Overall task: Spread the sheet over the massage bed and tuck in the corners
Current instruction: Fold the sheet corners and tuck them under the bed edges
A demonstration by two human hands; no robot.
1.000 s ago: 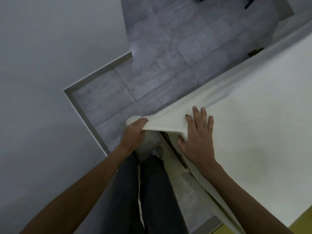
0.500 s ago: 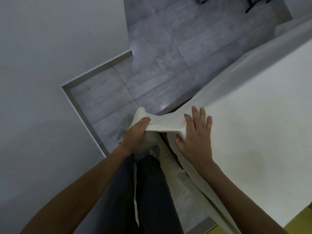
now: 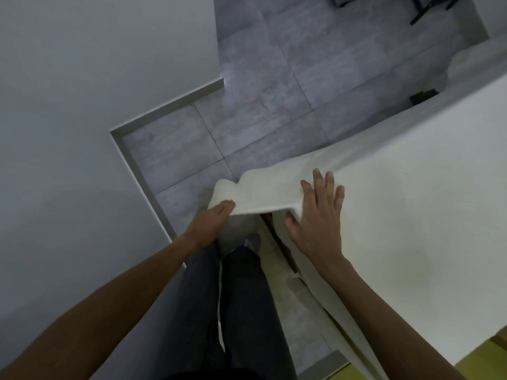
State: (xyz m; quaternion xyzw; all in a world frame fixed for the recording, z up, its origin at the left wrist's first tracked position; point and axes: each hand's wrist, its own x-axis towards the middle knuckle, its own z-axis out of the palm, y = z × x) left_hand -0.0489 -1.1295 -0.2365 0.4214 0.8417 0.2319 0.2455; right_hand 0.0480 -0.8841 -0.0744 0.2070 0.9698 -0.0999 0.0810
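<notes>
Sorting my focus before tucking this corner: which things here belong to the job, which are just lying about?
Job: sheet, massage bed, left hand holding the sheet's corner, right hand pressing it flat.
Lying about: dark furniture legs, small dark object, floor tiles.

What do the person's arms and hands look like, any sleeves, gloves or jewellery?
The left forearm and right forearm are bare to the frame edge; no sleeves show. The left hand and right hand wear no visible gloves, rings or watch. Dark trousers below.

Wall [image 3: 82, 133] close left; sheeted bed [image 3: 411, 229] blocks right; open floor [image 3: 260, 105] ahead between.
</notes>
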